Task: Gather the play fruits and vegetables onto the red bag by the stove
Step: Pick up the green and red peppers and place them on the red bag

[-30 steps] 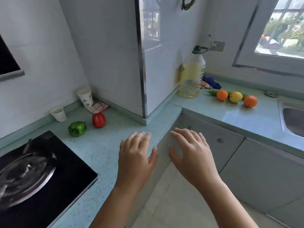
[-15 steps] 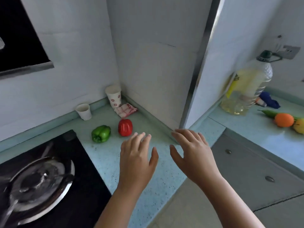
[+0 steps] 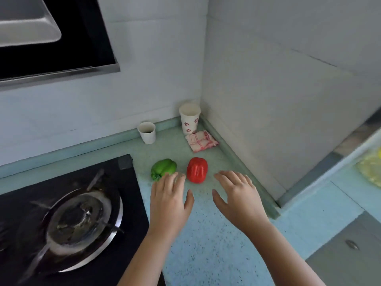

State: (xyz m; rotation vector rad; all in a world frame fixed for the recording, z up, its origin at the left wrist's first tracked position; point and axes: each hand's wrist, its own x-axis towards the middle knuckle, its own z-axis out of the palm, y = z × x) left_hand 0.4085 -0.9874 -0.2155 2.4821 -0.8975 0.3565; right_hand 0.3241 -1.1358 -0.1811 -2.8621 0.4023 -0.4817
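Reach step: hovering flat, empty, apart over the counter (image 3: pixel 206 234), left hand (image 3: pixel 170 200) at 6 o'clock of green bell pepper (image 3: pixel 164 168), right hand (image 3: pixel 237 198) at 4 o'clock of red bell pepper (image 3: pixel 196 169). Folded red-checked bag (image 3: pixel 201 140) at 12 o'clock beyond. Next likely needs curling round each

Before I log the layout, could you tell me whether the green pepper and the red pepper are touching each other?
Apart. The head view shows a strip of bare countertop between the green pepper and the red pepper.
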